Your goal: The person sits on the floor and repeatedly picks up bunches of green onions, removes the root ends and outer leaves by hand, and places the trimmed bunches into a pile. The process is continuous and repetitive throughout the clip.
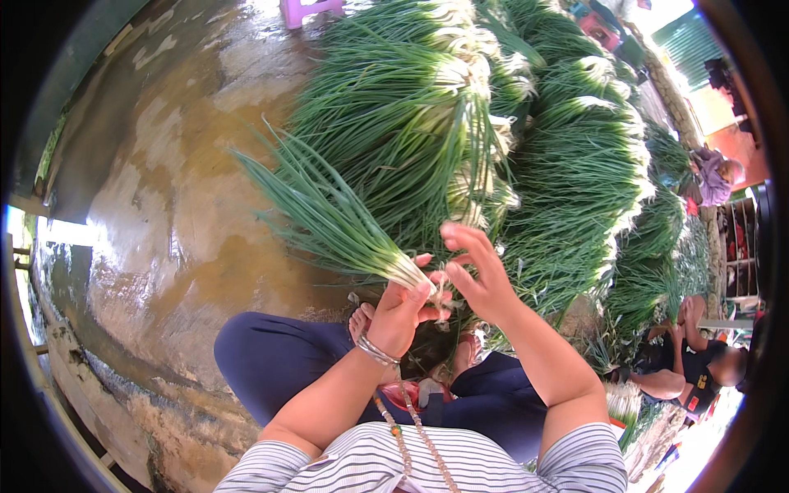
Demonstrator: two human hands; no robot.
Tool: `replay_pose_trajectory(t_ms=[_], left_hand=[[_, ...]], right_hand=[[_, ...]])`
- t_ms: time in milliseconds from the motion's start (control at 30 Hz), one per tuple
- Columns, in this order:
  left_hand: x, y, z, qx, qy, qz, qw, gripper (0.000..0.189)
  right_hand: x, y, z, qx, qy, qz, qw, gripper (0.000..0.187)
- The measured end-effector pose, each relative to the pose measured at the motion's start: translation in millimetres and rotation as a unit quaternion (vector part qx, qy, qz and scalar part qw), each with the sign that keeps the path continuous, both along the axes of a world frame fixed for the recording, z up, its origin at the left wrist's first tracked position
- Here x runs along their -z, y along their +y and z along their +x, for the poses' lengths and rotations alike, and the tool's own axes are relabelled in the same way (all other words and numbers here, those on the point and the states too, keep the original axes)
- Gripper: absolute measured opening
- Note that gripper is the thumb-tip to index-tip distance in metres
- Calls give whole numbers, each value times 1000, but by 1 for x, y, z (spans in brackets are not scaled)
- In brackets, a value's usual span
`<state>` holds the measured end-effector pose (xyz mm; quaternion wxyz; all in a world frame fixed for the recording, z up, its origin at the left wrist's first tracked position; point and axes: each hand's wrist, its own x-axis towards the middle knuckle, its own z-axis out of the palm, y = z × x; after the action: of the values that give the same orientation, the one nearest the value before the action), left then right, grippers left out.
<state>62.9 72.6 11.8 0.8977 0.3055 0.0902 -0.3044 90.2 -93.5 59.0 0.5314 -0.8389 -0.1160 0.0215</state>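
My left hand (400, 308) is closed around the white root end of a bunch of spring onions (345, 222). The green leaves of this bunch fan out to the upper left, above the wet floor. Close by on the right, my right hand (478, 271) is raised with its fingers spread and slightly curled, near the roots (441, 296). Whether its fingertips pinch a root or a strand there is too fine to tell. Just beyond both hands lies a large pile of spring onions (394, 123), white ends mostly towards the right.
More rows of spring onions (573, 172) stretch along the right. A wet concrete floor (185, 246) spans the left. A pink plastic stool (311, 11) stands at the top. One person (690, 370) sits at lower right, another person (718, 175) further back.
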Motion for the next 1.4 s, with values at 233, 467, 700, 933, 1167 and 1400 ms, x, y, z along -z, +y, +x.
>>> replay_pose_trajectory(t_ms=[233, 467, 700, 933, 1167, 1400], left_hand=[[-10, 2, -17, 109, -95, 54, 988, 31], [-4, -19, -47, -4, -104, 228, 968, 26], [-16, -25, -49, -51, -120, 237, 963, 23], [-64, -45, -71, -107, -225, 299, 921, 20], [-63, -72, -85, -86, -346, 407, 841, 21], [-56, -81, -64, -55, -267, 350, 896, 22]], right_hand=[[-32, 5, -6, -49, 167, -22, 984, 41], [-2, -26, -45, -135, 78, -177, 972, 26], [-45, -29, -111, -424, 280, 72, 858, 17], [-36, -75, -109, 50, -148, -182, 971, 33], [-58, -58, -105, 178, -231, -174, 940, 29], [-44, -67, -96, 51, -190, -101, 975, 10]])
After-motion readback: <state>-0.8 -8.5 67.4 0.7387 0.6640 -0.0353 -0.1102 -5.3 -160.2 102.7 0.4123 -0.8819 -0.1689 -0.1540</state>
